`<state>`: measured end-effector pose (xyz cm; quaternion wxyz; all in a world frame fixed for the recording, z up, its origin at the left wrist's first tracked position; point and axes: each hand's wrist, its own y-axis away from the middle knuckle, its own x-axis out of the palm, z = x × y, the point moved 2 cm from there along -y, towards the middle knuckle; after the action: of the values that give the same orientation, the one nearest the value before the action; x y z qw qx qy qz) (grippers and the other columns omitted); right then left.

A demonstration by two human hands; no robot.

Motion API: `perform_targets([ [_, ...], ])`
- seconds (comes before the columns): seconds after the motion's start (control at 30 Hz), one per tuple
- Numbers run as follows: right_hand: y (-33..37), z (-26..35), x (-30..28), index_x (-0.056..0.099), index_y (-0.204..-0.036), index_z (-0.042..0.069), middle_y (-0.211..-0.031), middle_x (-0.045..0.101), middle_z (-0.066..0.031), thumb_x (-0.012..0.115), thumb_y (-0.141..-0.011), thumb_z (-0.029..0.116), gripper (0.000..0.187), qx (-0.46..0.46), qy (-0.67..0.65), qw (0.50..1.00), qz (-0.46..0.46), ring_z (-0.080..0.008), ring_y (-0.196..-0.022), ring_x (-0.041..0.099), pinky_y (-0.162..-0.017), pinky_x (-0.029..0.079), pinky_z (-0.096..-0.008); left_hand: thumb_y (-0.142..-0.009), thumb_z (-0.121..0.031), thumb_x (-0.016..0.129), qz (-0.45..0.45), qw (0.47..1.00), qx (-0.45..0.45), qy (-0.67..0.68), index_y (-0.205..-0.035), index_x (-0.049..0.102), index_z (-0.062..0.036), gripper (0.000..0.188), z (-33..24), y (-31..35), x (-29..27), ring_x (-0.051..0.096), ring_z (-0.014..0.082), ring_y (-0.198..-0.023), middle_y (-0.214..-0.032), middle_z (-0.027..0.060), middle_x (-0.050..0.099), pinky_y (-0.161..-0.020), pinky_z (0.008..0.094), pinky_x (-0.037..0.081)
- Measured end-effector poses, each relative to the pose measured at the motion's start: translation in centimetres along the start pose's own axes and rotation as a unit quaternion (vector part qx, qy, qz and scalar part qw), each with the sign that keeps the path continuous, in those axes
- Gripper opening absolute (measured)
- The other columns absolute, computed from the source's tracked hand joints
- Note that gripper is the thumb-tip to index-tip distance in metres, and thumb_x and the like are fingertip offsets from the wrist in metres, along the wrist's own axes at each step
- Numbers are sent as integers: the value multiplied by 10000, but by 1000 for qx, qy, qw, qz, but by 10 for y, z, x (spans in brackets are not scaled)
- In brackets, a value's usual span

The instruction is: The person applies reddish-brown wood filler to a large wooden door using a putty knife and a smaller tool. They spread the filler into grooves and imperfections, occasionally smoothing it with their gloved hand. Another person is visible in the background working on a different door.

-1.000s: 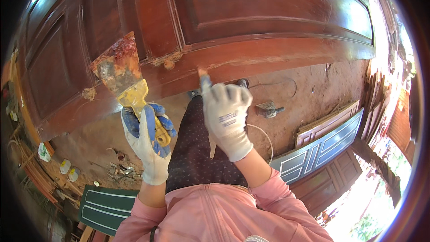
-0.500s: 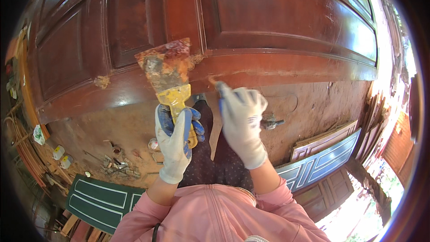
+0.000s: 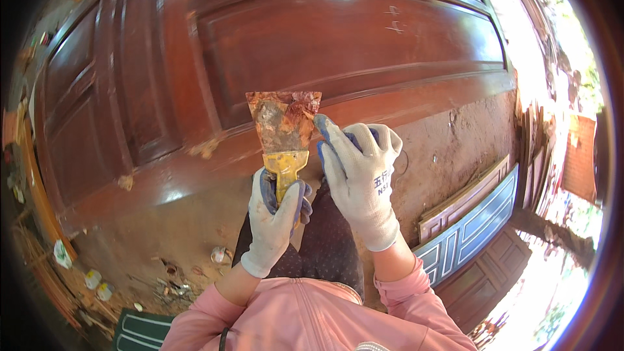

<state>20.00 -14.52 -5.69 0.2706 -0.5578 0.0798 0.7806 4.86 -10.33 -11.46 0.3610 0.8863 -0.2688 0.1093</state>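
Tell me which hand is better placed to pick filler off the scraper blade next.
Right, probably. The right hand already has a fingertip at the edge of the putty knife blade, while the left hand is wrapped around its yellow handle, holding it up.

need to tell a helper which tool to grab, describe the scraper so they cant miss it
Start at the big red-brown panelled door lying across the top. Just below its lower edge, the left hand grips a putty knife by its yellow handle. Its wide flat blade is caked with rusty orange-brown filler, which the right hand touches at the edge.
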Motion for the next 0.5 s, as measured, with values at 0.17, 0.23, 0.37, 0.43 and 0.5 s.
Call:
perform_targets([
  [0.17,10,-70,-21,706,-1240,128,-930,565,-2,697,-864,144,377,50,45,997,-42,-228,-953,512,-929,341,-431,-1019,-60,562,72,996,-14,-55,-1276,474,-40,273,20,-23,65,651,126,-667,-941,87,653,-544,264,537],
  [0.23,14,-102,-32,706,-1235,122,-932,563,0,700,-860,150,376,61,31,997,-36,-229,-959,514,-930,340,-429,-1018,-59,563,90,994,-15,-64,-1288,472,-40,285,35,-33,98,645,116,-673,-958,83,653,-547,252,527],
  [0.37,32,-183,-53,707,-1227,114,-939,558,-2,704,-859,165,372,75,6,997,-14,-230,-971,515,-932,339,-428,-1016,-51,563,98,992,-36,-76,-1281,475,-46,280,75,-54,175,634,97,-673,-977,78,655,-541,233,510],
  [0.43,49,-213,-59,717,-1202,105,-916,568,-10,707,-855,138,349,107,-37,993,-19,-241,-955,521,-931,343,-431,-1018,-50,562,113,988,-61,-87,-1268,478,-51,264,96,-61,196,632,97,-672,-970,73,651,-539,237,514],
  [0.5,60,-263,-76,724,-1185,97,-908,576,-14,704,-856,120,330,122,-99,987,-15,-246,-935,525,-930,343,-433,-1019,-53,561,125,986,-72,-84,-1255,480,-56,249,121,-68,236,631,98,-669,-959,68,647,-536,244,517],
])
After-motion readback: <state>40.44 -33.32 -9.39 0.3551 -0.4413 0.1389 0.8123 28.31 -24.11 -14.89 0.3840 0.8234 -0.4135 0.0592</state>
